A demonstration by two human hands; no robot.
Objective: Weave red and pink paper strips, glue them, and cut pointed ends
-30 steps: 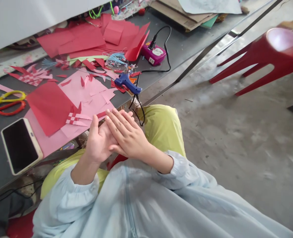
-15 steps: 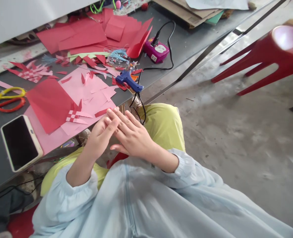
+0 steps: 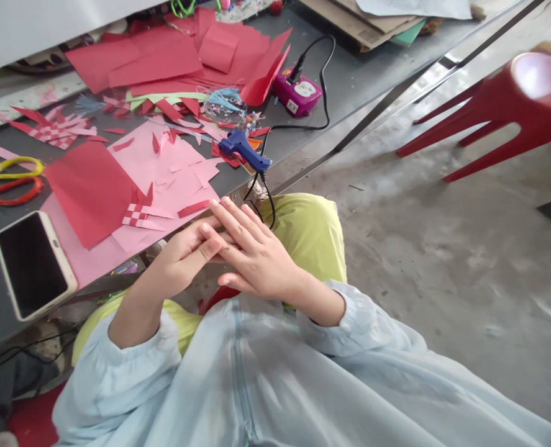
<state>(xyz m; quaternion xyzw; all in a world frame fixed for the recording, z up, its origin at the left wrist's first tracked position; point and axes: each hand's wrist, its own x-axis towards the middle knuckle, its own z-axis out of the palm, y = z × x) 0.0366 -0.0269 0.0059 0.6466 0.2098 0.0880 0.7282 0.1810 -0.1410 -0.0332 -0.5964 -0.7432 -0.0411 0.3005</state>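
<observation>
Both hands meet over my lap, just in front of the table edge. My left hand (image 3: 184,254) is closed round a finger of my right hand, its thumb lying on top; its other fingers are partly hidden beneath. My right hand (image 3: 263,257) is stretched out palm down, fingers straight and thumb apart, holding nothing. Closest on the table are a red paper strip (image 3: 192,208), a small red-and-pink woven paper piece (image 3: 138,215), pink paper sheets (image 3: 138,158) and a red paper sheet (image 3: 89,192).
A phone (image 3: 33,266) and scissors (image 3: 12,180) lie at the left. Beyond are a blue glue gun (image 3: 245,149), a purple power socket (image 3: 296,92) with a black cable, stacked red paper (image 3: 158,62) and another woven piece (image 3: 56,130). A red stool (image 3: 503,108) stands right.
My left wrist has shifted left and its thumb has slid lower along the right hand's finger. The right hand has moved slightly right. The view has shifted a little.
</observation>
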